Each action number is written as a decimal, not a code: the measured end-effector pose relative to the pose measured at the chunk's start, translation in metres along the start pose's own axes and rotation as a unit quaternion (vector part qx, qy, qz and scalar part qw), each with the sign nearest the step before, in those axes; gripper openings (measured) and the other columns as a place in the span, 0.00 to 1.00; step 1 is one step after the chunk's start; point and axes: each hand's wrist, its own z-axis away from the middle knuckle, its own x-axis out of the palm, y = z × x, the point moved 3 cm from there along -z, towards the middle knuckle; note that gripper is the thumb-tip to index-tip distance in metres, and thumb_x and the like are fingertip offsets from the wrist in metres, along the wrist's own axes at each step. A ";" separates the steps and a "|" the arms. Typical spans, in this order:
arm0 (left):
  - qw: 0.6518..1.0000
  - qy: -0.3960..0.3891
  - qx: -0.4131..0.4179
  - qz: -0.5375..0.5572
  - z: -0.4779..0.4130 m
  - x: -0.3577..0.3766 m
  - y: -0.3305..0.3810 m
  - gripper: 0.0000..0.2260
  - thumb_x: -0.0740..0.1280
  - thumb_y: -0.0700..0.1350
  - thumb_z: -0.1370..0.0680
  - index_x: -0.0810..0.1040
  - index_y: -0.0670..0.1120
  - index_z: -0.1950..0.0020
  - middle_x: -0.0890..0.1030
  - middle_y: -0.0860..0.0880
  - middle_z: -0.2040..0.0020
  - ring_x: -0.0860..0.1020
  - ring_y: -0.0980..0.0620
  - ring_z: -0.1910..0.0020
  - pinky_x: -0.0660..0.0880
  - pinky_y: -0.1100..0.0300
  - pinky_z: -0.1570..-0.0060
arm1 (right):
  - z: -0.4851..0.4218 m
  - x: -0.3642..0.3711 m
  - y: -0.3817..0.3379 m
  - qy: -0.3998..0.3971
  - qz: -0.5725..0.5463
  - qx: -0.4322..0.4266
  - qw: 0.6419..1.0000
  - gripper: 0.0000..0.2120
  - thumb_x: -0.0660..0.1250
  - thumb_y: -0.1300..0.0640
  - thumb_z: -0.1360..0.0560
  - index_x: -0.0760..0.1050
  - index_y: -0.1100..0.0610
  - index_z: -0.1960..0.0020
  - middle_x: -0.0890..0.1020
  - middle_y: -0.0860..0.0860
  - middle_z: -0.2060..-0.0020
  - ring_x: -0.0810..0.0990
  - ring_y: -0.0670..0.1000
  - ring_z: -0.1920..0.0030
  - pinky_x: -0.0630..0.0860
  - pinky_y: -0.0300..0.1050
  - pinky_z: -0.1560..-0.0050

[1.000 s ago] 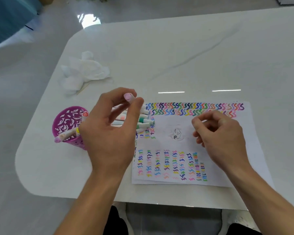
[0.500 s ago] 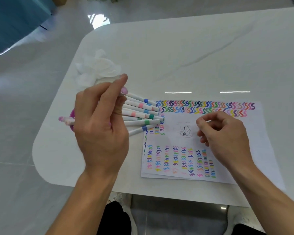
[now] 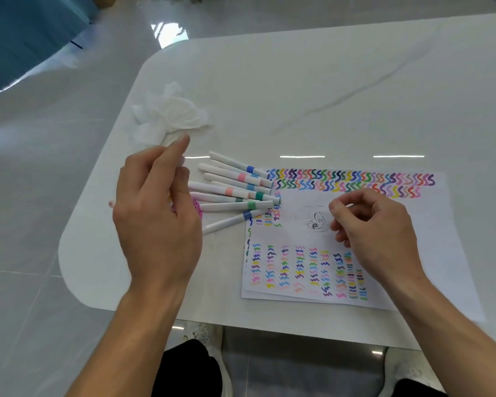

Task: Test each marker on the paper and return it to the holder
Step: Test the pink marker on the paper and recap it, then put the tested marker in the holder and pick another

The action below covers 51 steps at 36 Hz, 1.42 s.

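Note:
My left hand point(image 3: 155, 213) grips a white marker point(image 3: 169, 141); a short piece of its barrel shows by the index fingertip. That hand hovers over the purple holder point(image 3: 197, 210), hiding nearly all of it. A pink-tipped marker point(image 3: 111, 203) pokes out to the hand's left. Several capped markers point(image 3: 235, 193) lie fanned on the table between the holder and the paper point(image 3: 430, 230), which is covered in coloured squiggles. My right hand point(image 3: 375, 233) hovers over the paper with loosely curled fingers, and I see nothing in it.
A crumpled white tissue point(image 3: 172, 113) lies beyond my left hand. The white table point(image 3: 327, 81) has a rounded left corner, and its near edge runs just below the paper. Glossy floor lies to the left.
My left hand has carried the marker left, away from the paper, to above the holder, which it now covers. My right hand has held its pose over the paper.

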 end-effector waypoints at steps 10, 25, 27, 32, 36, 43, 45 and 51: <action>0.990 -0.076 -0.076 -0.089 0.003 0.005 -0.009 0.14 0.66 0.41 0.19 0.81 0.46 0.35 0.80 0.48 0.43 0.78 0.51 0.45 0.69 0.63 0.50 | 0.000 0.004 -0.002 -0.006 -0.002 -0.006 1.000 0.05 0.72 0.53 0.21 0.80 0.49 0.56 0.86 0.44 0.68 0.83 0.45 0.71 0.82 0.50 0.59; 0.987 -0.135 0.087 -0.029 0.014 0.022 0.019 0.13 0.71 0.37 0.23 0.82 0.44 0.38 0.81 0.46 0.45 0.77 0.49 0.46 0.71 0.64 0.46 | 0.000 0.000 -0.001 -0.007 -0.001 -0.007 1.000 0.05 0.72 0.54 0.21 0.81 0.49 0.56 0.86 0.44 0.68 0.83 0.45 0.71 0.82 0.49 0.60; 0.978 -0.183 0.089 -0.036 0.020 0.030 0.024 0.10 0.71 0.38 0.22 0.83 0.45 0.41 0.83 0.48 0.48 0.78 0.48 0.49 0.75 0.58 0.49 | 0.001 -0.001 -0.001 -0.008 0.002 -0.010 1.000 0.05 0.72 0.54 0.21 0.81 0.50 0.56 0.86 0.44 0.68 0.83 0.45 0.71 0.81 0.49 0.61; 0.933 -0.322 -0.026 -0.160 0.037 0.049 0.013 0.08 0.66 0.47 0.20 0.81 0.50 0.43 0.79 0.53 0.49 0.77 0.50 0.49 0.73 0.56 0.58 | 0.001 -0.005 0.001 -0.013 0.002 -0.001 1.000 0.05 0.72 0.54 0.21 0.81 0.50 0.56 0.85 0.46 0.69 0.82 0.45 0.72 0.80 0.47 0.66; 0.929 -0.317 -0.048 -0.187 0.035 0.056 0.012 0.07 0.69 0.43 0.23 0.79 0.48 0.45 0.78 0.51 0.49 0.75 0.49 0.49 0.70 0.57 0.62 | 0.000 -0.007 0.002 -0.030 0.014 -0.003 0.999 0.05 0.72 0.54 0.21 0.81 0.50 0.55 0.85 0.46 0.69 0.82 0.45 0.72 0.78 0.41 0.69; 0.916 -0.336 -0.062 -0.212 0.036 0.060 0.010 0.08 0.69 0.44 0.22 0.78 0.49 0.43 0.78 0.51 0.49 0.74 0.50 0.48 0.66 0.58 0.61 | -0.003 -0.002 0.006 -0.059 0.063 0.002 0.996 0.05 0.73 0.53 0.21 0.81 0.49 0.56 0.85 0.43 0.68 0.83 0.44 0.70 0.81 0.44 0.64; 0.914 -0.345 -0.065 -0.205 0.036 0.062 0.010 0.07 0.69 0.44 0.22 0.79 0.49 0.44 0.77 0.51 0.49 0.74 0.49 0.47 0.70 0.57 0.59 | -0.003 -0.001 0.006 -0.059 0.076 -0.002 0.995 0.05 0.73 0.53 0.21 0.80 0.49 0.56 0.85 0.43 0.68 0.83 0.45 0.69 0.83 0.48 0.62; 0.922 -0.339 -0.045 -0.182 0.035 0.062 0.012 0.04 0.70 0.46 0.22 0.78 0.50 0.48 0.79 0.52 0.51 0.72 0.52 0.54 0.65 0.59 0.59 | -0.003 -0.002 0.007 -0.061 0.079 -0.004 0.995 0.05 0.73 0.52 0.21 0.80 0.48 0.56 0.85 0.42 0.67 0.84 0.44 0.69 0.84 0.51 0.60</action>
